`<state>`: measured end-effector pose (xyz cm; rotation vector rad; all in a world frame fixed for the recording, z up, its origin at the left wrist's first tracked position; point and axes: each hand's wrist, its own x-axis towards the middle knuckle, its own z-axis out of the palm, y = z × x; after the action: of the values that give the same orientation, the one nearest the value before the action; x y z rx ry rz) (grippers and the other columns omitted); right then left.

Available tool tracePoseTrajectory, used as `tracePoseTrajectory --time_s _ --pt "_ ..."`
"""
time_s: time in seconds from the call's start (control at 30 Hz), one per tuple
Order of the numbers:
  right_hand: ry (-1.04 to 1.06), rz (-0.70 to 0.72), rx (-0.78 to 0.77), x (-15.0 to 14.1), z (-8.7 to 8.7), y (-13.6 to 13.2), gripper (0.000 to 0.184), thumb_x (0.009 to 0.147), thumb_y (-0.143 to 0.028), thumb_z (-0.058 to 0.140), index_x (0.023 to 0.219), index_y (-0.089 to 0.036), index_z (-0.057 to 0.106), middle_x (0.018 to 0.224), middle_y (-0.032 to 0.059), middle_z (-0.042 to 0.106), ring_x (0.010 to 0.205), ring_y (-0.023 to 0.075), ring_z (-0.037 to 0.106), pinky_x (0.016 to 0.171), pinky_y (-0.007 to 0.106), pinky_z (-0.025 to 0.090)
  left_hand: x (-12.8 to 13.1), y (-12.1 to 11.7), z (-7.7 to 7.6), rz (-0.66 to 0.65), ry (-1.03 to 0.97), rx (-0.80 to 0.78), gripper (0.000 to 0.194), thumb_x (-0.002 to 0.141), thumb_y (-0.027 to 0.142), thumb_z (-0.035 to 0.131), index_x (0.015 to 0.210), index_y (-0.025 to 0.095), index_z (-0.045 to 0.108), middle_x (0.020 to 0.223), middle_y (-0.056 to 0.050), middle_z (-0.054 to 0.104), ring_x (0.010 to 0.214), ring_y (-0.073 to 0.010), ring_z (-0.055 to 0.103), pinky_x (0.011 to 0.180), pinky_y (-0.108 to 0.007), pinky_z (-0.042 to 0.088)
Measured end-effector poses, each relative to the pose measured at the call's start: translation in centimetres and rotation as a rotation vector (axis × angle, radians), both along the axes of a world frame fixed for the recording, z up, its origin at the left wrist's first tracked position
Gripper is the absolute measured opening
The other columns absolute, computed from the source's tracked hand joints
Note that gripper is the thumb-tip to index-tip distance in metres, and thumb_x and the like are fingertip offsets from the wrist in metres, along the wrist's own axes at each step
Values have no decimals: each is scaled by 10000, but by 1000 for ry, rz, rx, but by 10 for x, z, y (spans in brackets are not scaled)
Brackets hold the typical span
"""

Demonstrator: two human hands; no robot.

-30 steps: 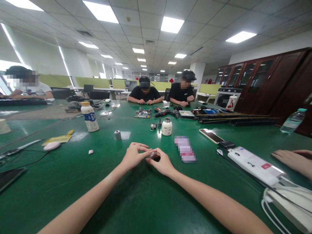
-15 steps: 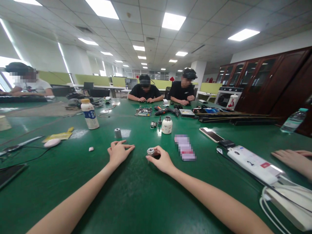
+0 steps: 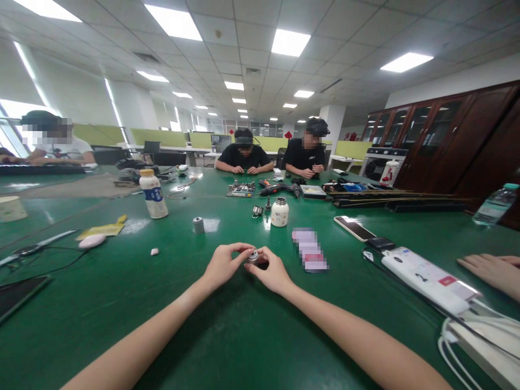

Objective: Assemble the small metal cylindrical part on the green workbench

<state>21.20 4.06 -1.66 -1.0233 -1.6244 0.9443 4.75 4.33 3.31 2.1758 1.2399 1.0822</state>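
cylinder is gripped near its rim by left hand and right hand, tabletop open nearside.

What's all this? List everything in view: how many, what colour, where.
Table: one, green, foreground
Held cylinder: one, grey, centre
Standing cylinder: one, grey, left of centre
Jar: one, white, centre
Labelled bottle: one, white, left
Clear bottle: one, colourless, far right
Circuit board: one, multicoloured, far centre
Tools: several, dark, far centre
Phone: one, white edges, right
Blurred item: one, pinkish, right
Packet: one, yellow, left
Charging gear: several, white, right
Cabinets: row, brown, right
Ceiling lights: many, white, overhead
Co-workers: three, black or white shirts, across table
Neighbour's hand: one, bare, right edge
Left hand: one, bare, on cylinder
Right hand: one, bare, on cylinder
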Motion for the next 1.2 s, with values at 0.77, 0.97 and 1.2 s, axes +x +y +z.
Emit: tracePoseTrajectory --time_s 0.77,0.97,1.2 --pt "-13 6 10 1 -4 3 270 738 -325 732 949 -238 587 928 16 740 906 214 698 880 378 523 -2 4 7 -24 -136 -112 394 835 440 579 1120 200 707 944 -68 755 882 -234 707 847 -371 541" --pt "-18 1 3 1 -3 3 264 732 -330 735 928 -238 585 901 15 738 893 213 700 863 374 528 -3 4 6 44 -95 -28 400 757 394 687 1119 225 679 939 -50 765 959 -259 699 927 -423 509" --pt "-29 -1 7 1 -3 2 273 733 -338 730 936 -232 581 884 18 737 866 207 699 859 373 527 5 3 3 70 -153 57 227 769 360 674 938 213 715 904 -52 756 840 -222 718 839 -373 552"
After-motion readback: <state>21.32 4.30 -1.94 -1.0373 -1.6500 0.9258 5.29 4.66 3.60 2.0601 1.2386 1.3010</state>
